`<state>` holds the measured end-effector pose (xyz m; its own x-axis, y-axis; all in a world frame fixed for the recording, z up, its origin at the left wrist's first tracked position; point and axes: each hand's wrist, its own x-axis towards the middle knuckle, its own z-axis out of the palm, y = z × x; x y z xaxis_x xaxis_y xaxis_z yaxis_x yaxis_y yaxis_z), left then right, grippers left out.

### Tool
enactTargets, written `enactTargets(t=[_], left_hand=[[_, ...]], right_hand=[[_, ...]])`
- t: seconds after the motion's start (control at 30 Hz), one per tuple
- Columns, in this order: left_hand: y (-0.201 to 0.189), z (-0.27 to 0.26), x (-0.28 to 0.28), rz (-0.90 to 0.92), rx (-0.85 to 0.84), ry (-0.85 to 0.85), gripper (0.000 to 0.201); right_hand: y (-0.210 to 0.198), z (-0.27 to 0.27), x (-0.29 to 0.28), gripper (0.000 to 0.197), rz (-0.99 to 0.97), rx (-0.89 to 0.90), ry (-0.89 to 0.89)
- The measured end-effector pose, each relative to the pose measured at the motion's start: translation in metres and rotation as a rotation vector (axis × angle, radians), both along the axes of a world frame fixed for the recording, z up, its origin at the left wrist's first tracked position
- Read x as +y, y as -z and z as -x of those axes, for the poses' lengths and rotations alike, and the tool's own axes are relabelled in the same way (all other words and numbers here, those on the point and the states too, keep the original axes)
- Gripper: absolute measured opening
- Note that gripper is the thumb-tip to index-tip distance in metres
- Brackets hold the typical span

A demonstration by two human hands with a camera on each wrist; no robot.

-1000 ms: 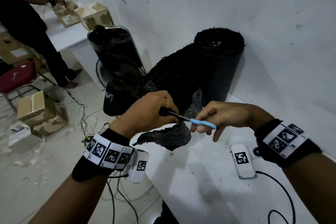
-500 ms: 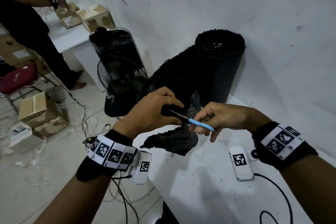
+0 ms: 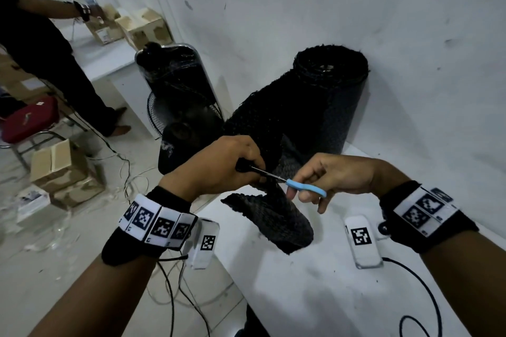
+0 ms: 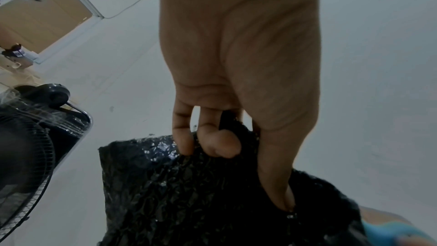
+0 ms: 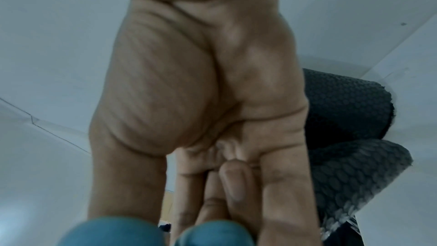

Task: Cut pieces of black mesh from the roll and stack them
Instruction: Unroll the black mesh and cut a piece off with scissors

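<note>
Black mesh roll (image 3: 332, 96): stands upright at centre right of the head view, on the white counter (image 3: 315, 290) against the wall. We record a loose sheet of mesh (image 3: 262, 123) running from it down and left toward the middle of the frame, ending in a hanging flap (image 3: 276, 221) just above the counter.

Left hand (image 3: 219, 164): fingers and thumb curled round a bunched edge of the sheet, gripping it; in the left wrist view we see the fingertips (image 4: 220, 145) pressed into the mesh (image 4: 189, 194).

Right hand (image 3: 336, 175): closed on the blue-handled scissors (image 3: 305, 187), fingers through the loops; the blades point left into the mesh, just beside the left hand. We cannot tell how far the blades are apart. The right wrist view shows the blue handles (image 5: 132, 231) blurred at lower frame and mesh (image 5: 350, 166) at right.

Also noted: a black fan (image 3: 186, 101) left of the roll; cardboard boxes (image 3: 63, 169) on the floor at lower left; another person (image 3: 46, 63) at upper left.
</note>
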<state>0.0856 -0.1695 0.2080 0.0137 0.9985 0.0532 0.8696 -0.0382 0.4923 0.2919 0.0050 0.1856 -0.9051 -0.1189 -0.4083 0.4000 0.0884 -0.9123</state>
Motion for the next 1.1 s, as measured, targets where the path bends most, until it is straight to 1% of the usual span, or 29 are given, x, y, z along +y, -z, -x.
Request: enactTargets(t=[0.17, 0.27, 0.33, 0.43, 0.47, 0.53, 0.63, 0.67, 0.83, 0.9, 1.0, 1.1], left_hand=[[0.000, -0.004, 0.001, 0.009, -0.020, -0.016, 0.010], [0.003, -0.010, 0.004, 0.024, -0.007, -0.003, 0.012], [0.003, -0.011, 0.004, 0.013, -0.009, -0.011, 0.018], [0.002, -0.005, 0.000, -0.010, -0.013, -0.072, 0.035], [0.001, -0.002, -0.002, -0.013, -0.021, -0.087, 0.037], [0.000, -0.001, -0.002, -0.020, -0.054, -0.078, 0.031], [-0.002, -0.007, 0.001, -0.026, -0.079, -0.033, 0.018], [-0.003, -0.008, 0.002, -0.024, -0.082, -0.029, 0.017], [-0.004, -0.006, 0.004, -0.003, -0.097, -0.017, 0.015], [-0.005, -0.006, 0.005, 0.018, -0.095, -0.011, 0.015], [-0.007, -0.009, 0.006, 0.052, -0.110, -0.003, 0.014], [-0.008, -0.008, 0.005, 0.048, -0.129, -0.025, 0.016]], right_hand=[[-0.001, 0.001, 0.000, 0.028, 0.035, 0.003, 0.007], [0.001, 0.005, -0.003, 0.023, 0.030, -0.002, 0.010], [0.003, 0.003, -0.001, 0.020, 0.013, -0.005, 0.016], [0.007, -0.004, 0.003, 0.019, 0.017, -0.007, 0.021], [0.008, -0.006, 0.004, 0.017, 0.025, -0.006, 0.018], [0.009, -0.008, 0.006, 0.018, 0.047, -0.001, 0.011], [0.007, -0.005, 0.006, 0.036, 0.081, 0.004, 0.011], [0.006, -0.004, 0.006, 0.039, 0.087, 0.007, 0.009], [0.006, -0.003, 0.006, 0.027, 0.077, 0.027, -0.008], [0.005, -0.003, 0.006, 0.029, 0.075, 0.027, -0.025], [0.003, -0.001, 0.005, 0.039, 0.105, 0.027, -0.040], [0.005, -0.002, 0.005, 0.036, 0.132, 0.046, -0.020]])
